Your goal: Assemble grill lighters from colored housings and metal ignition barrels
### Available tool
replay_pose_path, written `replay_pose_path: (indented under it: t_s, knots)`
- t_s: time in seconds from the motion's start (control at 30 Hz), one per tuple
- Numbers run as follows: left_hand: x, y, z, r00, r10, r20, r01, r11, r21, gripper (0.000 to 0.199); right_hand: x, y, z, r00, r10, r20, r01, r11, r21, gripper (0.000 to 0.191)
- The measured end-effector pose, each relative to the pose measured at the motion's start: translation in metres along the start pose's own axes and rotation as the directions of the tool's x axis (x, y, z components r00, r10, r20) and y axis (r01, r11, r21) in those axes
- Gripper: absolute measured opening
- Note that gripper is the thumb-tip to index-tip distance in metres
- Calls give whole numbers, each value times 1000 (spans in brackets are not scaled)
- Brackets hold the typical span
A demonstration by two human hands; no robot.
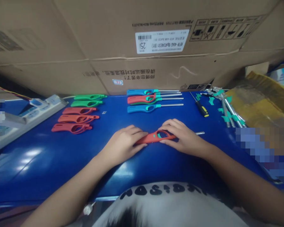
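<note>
A red utility lighter (155, 137) with a teal insert lies flat on the blue work surface (44, 167), and its thin metal nozzle (200, 133) points right. My left hand (123, 143) holds its handle end. My right hand (182, 137) rests over its middle, with the fingers wrapped across the opening. Part of the lighter body is hidden under both hands. Further back, to the left, lie red lighters (77, 119) and green lighters (88, 101), while blue and red lighters (153, 102) with metal nozzles lie straight ahead.
A yellow-handled screwdriver (202, 108) lies right of the lighters. Beyond it sits a bundle of metal tubes with teal parts (229, 110), next to a yellow plastic bag (257, 101). A white power strip (30, 116) lies at left. A large cardboard carton (142, 47) forms the back.
</note>
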State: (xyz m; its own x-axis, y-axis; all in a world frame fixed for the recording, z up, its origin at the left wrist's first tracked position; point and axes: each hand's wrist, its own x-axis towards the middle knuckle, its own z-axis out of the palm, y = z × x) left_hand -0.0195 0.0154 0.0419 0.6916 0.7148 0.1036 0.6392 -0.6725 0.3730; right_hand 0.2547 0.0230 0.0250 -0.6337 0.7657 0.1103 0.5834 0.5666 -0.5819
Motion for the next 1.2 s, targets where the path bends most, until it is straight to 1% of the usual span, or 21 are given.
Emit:
replay_pose_path:
  t_s: [0.13,0.4,0.6,0.93,1.2]
  knots:
    - [0,0,4,1000,-3,9,2,999,48,30,-1,2,0,1000,-5,27,6,999,-48,30]
    - [0,0,4,1000,-9,24,7,999,54,33,-1,4,0,999,-21,35,25,993,-114,31]
    - [1,2,2,999,-25,24,23,999,48,30,-1,3,-1,999,-29,31,32,991,-129,30]
    - [1,3,3,1000,-13,3,12,998,59,28,-1,3,-1,998,-59,13,61,983,-174,28]
    - [2,3,4,1000,-13,-4,13,998,66,29,-1,3,-2,998,-63,3,63,983,-171,27]
